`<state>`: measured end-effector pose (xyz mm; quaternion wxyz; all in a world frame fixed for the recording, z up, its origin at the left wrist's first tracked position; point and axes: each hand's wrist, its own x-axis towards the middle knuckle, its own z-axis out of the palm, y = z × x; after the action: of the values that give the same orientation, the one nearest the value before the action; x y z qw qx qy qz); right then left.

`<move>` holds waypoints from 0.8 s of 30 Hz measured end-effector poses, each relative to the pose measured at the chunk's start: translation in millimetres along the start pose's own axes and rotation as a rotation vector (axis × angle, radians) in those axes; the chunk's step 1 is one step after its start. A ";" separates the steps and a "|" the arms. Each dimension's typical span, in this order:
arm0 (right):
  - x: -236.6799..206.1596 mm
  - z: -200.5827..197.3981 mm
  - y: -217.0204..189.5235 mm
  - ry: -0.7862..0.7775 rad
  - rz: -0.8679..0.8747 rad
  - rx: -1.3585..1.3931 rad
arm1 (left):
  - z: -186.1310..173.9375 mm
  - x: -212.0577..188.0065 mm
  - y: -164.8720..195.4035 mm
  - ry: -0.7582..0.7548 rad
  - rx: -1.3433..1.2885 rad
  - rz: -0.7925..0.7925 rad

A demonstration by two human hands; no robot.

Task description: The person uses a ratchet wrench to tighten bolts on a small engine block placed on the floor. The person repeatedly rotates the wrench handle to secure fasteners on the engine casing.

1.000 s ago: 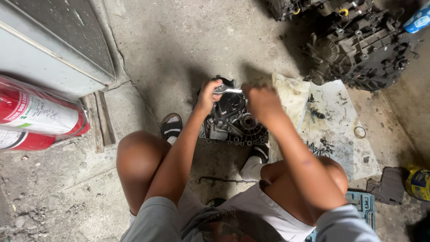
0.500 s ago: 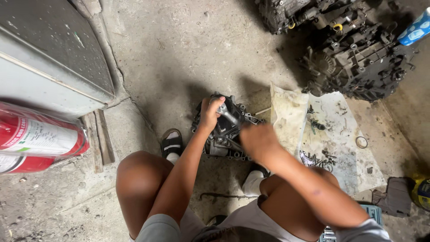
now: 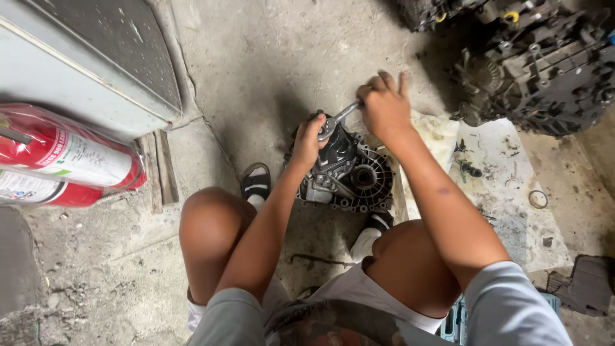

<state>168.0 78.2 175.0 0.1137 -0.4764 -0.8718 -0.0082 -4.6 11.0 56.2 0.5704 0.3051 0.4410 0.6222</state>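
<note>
While I look down from the head camera, I see the gearbox housing (image 3: 346, 170) sitting on the concrete floor (image 3: 269, 57) between my two sandalled feet, with bare floor open beyond it toward the top of the view. My left hand (image 3: 312, 140) is closed over the top left of the housing, at the head end of a wrench (image 3: 337, 120). My right hand (image 3: 384, 106) grips the wrench's handle end, fingers curled round it with two fingertips lifted. The wrench slants up to the right, clear of anything else. To the right, just beside the housing, lies a stained sheet (image 3: 512, 192) on the floor carrying small parts and a ring (image 3: 538, 199); past it, at the upper right, a dark engine block (image 3: 544, 64) crowds that side and runs out of the frame. To the left the room is tighter: a grey cabinet (image 3: 83, 70) and two red cylinders (image 3: 64, 160), both cut off at the left edge, with a wooden strip (image 3: 154, 170) beside them. My knees and forearms cover the near side of the housing, and I cannot make out what the wrench head sits on under my left hand. A teal case (image 3: 456, 317) peeks out under my right arm, mostly hidden. The floor is rough, cracked and dusty.
</note>
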 end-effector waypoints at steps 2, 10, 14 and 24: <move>6.8 13.7 3.9 0.039 -0.064 0.031 | -0.9 -1.7 -5.6 -0.015 -0.050 0.038; 20.2 48.6 5.4 0.173 -0.272 -0.202 | -9.9 -13.8 -23.6 -0.050 0.124 0.055; -16.8 34.2 -24.5 0.040 -0.079 -0.414 | -11.9 -2.6 -23.5 0.193 0.021 0.133; -88.2 -16.2 -69.4 -0.798 -0.094 0.096 | -19.0 8.9 -46.3 0.194 0.058 0.277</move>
<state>159.2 -34.8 179.0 -0.2119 -0.3962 -0.8677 0.2128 -2.4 14.1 5.5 0.4248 0.3180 0.4655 0.7083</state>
